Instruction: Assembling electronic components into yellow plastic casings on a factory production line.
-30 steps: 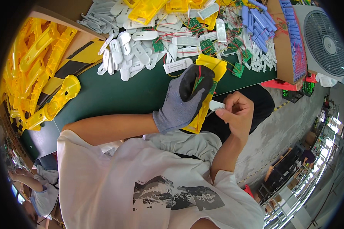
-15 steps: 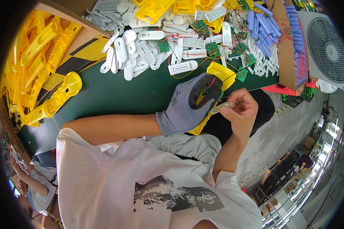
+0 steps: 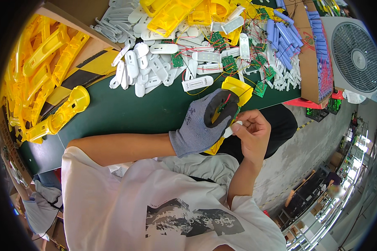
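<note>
My left hand, in a grey glove with a dark palm, is closed round a long yellow plastic housing over the table's near edge. A bit of green circuit board and red wire shows between the gloved fingers. My bare right hand pinches a small white plastic piece between thumb and fingers, against the side of the housing. The glove and fingers hide how the two parts meet. Just beyond lies a white oval cover with a yellow wire.
White covers, wired green circuit boards and blue cylindrical cells are heaped along the far side. Yellow housings fill the left, one on the green table. A cardboard box and fan stand right.
My right hand has moved slightly left and down, bringing the white piece closer to the housing and turning it. The left hand keeps its grip, shifted slightly downward in view.
</note>
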Motion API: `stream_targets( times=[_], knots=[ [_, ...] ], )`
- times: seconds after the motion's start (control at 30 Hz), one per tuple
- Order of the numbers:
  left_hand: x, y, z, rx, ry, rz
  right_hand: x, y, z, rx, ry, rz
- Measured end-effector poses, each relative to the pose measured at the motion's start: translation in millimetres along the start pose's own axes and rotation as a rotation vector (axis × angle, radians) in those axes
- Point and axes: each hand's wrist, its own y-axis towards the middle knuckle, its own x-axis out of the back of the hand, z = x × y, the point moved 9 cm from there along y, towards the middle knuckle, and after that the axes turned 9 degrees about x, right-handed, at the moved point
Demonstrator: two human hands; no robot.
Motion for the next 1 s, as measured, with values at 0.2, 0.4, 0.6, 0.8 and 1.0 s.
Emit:
stream_targets(
  times=[0.2, 0.4, 0.6, 0.8, 1.0],
  knots=[
    [1.1, 3.0, 7.8, 0.109, -0.105, -0.001, 7.0, -2.8, 11.3, 0.210, 0.085, 0.038],
    [0.1, 1.6, 5.5, 0.112, -0.012, 0.020, 12.1, 4.6, 9.8, 0.168, 0.020, 0.049],
    [-4.1, 1.6, 5.4, 0.061, 0.000, 0.049, 8.7, 7.3, 14.9, 0.155, -0.073, 0.031],
    [-1.9, 0.0, 6.9, 0.064, 0.004, 0.024, 0.4, 1.5, 13.1, 0.179, -0.109, -0.063],
    [-4.0, -2.4, 7.1, 0.058, 0.065, 0.019, -2.8, -6.5, 13.1, 0.162, -0.133, -0.136]
  ],
)
